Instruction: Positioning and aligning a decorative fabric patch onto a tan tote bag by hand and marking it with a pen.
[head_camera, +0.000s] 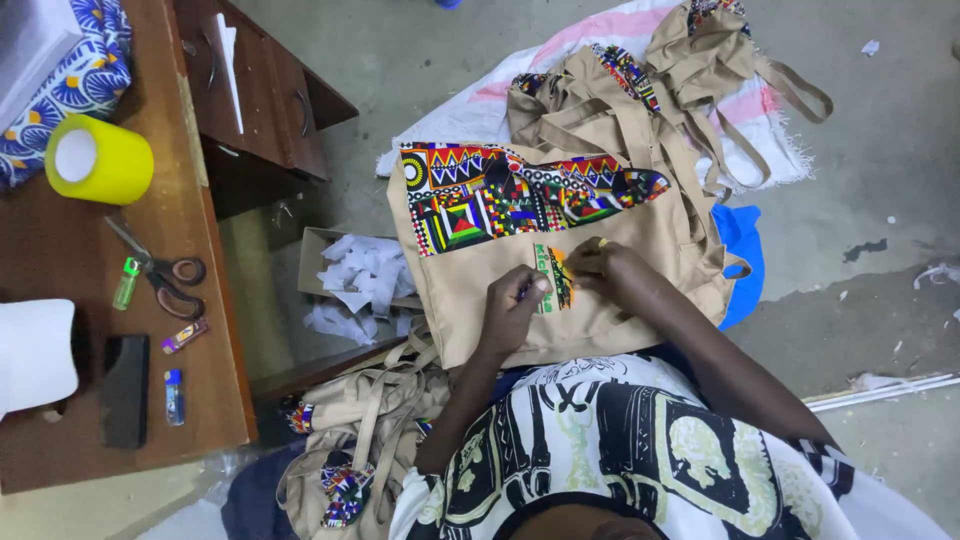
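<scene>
Here, both hands are working on a beige canvas tote bag (560, 260) with a multicoloured patterned fabric panel, lying on the lap. The left hand (512, 312) is pinching what may be a small blue tool; the right hand (600, 262) is pressing closed fingers onto the partly finished green-orange motif (553, 278).

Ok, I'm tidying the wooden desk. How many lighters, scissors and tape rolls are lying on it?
Lighters: 3 (green, orange, blue)
Scissors: 1
Tape roll, yellow: 1
Total: 5
</scene>
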